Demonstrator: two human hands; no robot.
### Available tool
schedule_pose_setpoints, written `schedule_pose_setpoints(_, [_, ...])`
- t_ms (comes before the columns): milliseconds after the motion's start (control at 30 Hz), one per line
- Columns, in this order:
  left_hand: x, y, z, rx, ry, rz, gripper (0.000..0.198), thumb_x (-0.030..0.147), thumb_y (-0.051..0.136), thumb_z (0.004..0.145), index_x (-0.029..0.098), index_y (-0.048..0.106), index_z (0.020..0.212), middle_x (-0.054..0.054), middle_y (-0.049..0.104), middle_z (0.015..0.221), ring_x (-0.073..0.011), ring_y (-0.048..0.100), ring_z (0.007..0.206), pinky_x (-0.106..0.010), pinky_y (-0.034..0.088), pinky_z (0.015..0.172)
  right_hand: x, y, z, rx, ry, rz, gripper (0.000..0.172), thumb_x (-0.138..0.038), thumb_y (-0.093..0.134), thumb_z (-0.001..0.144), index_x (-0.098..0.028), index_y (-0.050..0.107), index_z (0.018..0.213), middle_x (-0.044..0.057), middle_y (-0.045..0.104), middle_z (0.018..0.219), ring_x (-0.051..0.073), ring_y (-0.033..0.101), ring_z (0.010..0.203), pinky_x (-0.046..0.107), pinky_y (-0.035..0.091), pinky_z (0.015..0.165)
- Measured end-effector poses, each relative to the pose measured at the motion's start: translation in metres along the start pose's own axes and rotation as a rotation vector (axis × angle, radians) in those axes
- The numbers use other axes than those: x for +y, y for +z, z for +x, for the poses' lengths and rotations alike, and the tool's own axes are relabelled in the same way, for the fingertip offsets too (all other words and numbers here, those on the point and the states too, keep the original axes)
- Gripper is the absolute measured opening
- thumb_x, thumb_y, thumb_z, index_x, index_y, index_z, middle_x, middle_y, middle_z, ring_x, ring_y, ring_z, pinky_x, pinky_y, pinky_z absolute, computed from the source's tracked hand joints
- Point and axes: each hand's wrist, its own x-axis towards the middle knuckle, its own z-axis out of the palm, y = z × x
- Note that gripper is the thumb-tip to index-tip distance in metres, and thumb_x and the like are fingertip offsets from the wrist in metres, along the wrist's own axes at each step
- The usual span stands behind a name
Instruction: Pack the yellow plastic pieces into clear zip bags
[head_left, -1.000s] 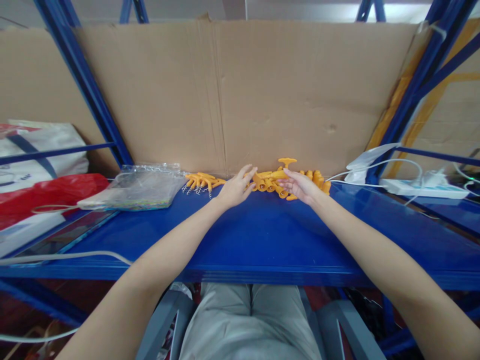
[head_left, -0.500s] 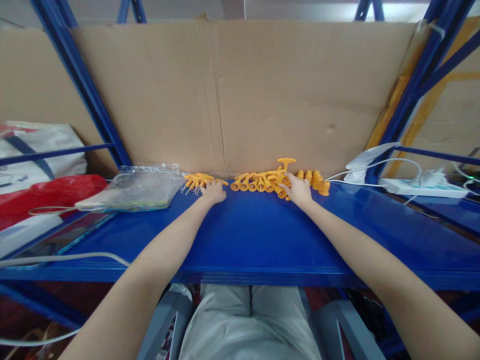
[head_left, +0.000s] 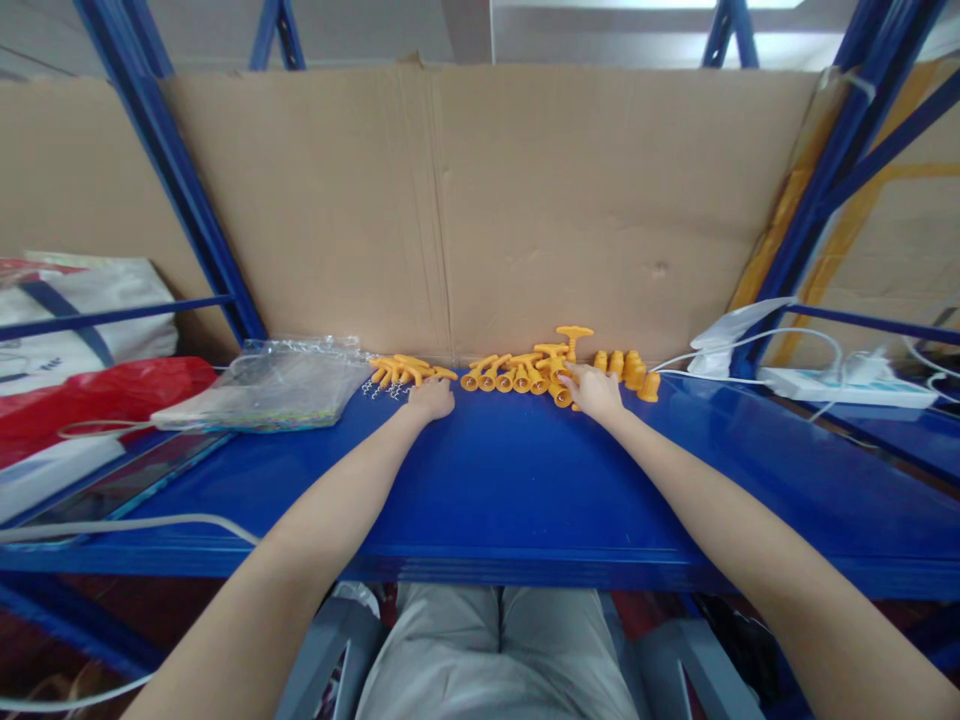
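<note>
My left hand [head_left: 432,399] rests at the right end of a small pile of orange T-handled corkscrews [head_left: 391,371], whose metal spirals point toward me. Its fingers are curled against a handle there, the fingertips partly hidden. To the right, orange corkscrews with bell-shaped bases [head_left: 521,379] lie side by side in a row. My right hand [head_left: 598,391] is closed at the right end of this row, thumb and fingers on an orange corkscrew [head_left: 561,393]. One T-handle [head_left: 574,333] sticks up behind it. Orange bell-shaped caps [head_left: 634,372] stand just right of that hand.
A cardboard sheet [head_left: 570,200] backs the blue shelf [head_left: 495,480]. Clear plastic bags [head_left: 277,385] and a red bag [head_left: 112,400] lie at left. A white power strip [head_left: 847,387] with cables sits at right. Blue uprights frame both sides.
The view has tilted up slightly, so everything sits lower in the picture. My left hand has drawn back a little toward me, showing more of the handles. My right hand stays at the row's end.
</note>
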Motion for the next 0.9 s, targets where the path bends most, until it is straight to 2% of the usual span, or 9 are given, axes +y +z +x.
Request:
schedule_pose_setpoints(133, [-0.001, 0.006, 0.007, 0.039, 0.053, -0.008, 0.048, 0.018, 0.032, 0.091, 0.007, 0.056, 0.131, -0.016, 0.053, 0.14, -0.0221, 0.05, 0.13, -0.03, 0.04, 0.106, 0.003, 0.003, 0.004, 0.016, 0.089, 0.037, 0.045, -0.044, 0.045, 0.095, -0.018, 0.057, 0.129, 0.015, 0.062, 0.129, 0.031, 0.055, 0.12, 0.048, 0.04, 0.097])
schedule_pose_setpoints(267, [0.001, 0.008, 0.007, 0.09, 0.058, -0.043, 0.047, 0.013, 0.037, 0.088, 0.009, 0.058, 0.13, -0.013, 0.059, 0.135, -0.0201, 0.054, 0.126, -0.026, 0.042, 0.104, 0.006, 0.006, 0.006, 0.007, 0.127, 0.026, 0.039, -0.038, 0.049, 0.093, -0.016, 0.06, 0.123, 0.017, 0.063, 0.126, 0.032, 0.054, 0.12, 0.05, 0.039, 0.097])
schedule_pose_setpoints(500, [0.008, -0.002, 0.001, 0.187, 0.05, -0.087, 0.044, 0.012, 0.042, 0.085, 0.01, 0.061, 0.125, -0.013, 0.067, 0.123, -0.0215, 0.061, 0.118, -0.027, 0.045, 0.1, 0.015, 0.005, 0.01, 0.005, 0.094, 0.125, 0.041, -0.04, 0.049, 0.091, -0.016, 0.059, 0.123, 0.014, 0.062, 0.129, 0.032, 0.052, 0.122, 0.05, 0.039, 0.099])
schedule_pose_setpoints(633, [0.014, -0.008, -0.005, 0.214, 0.057, -0.056, 0.038, 0.017, 0.038, 0.089, 0.01, 0.065, 0.116, -0.014, 0.07, 0.114, -0.0232, 0.064, 0.112, -0.03, 0.049, 0.095, 0.027, -0.001, 0.016, 0.06, 0.155, 0.194, 0.042, -0.038, 0.039, 0.094, -0.016, 0.06, 0.122, 0.014, 0.061, 0.13, 0.031, 0.052, 0.122, 0.05, 0.039, 0.099])
schedule_pose_setpoints(800, [0.025, -0.013, -0.013, 0.21, 0.091, -0.047, 0.036, 0.02, 0.037, 0.09, 0.012, 0.066, 0.11, -0.015, 0.072, 0.107, -0.0257, 0.067, 0.104, -0.034, 0.052, 0.088, 0.055, -0.007, 0.014, 0.098, 0.218, 0.06, 0.044, -0.024, 0.036, 0.091, -0.011, 0.056, 0.127, 0.018, 0.058, 0.133, 0.028, 0.051, 0.124, 0.045, 0.038, 0.102])
schedule_pose_setpoints(900, [0.033, -0.013, -0.016, 0.212, 0.176, -0.056, 0.037, 0.02, 0.037, 0.091, 0.012, 0.066, 0.112, -0.015, 0.071, 0.109, -0.0253, 0.067, 0.104, -0.034, 0.051, 0.09, 0.07, -0.009, 0.01, 0.099, 0.235, -0.055, 0.046, -0.019, 0.039, 0.087, -0.012, 0.053, 0.13, 0.019, 0.056, 0.134, 0.03, 0.049, 0.125, 0.052, 0.033, 0.105])
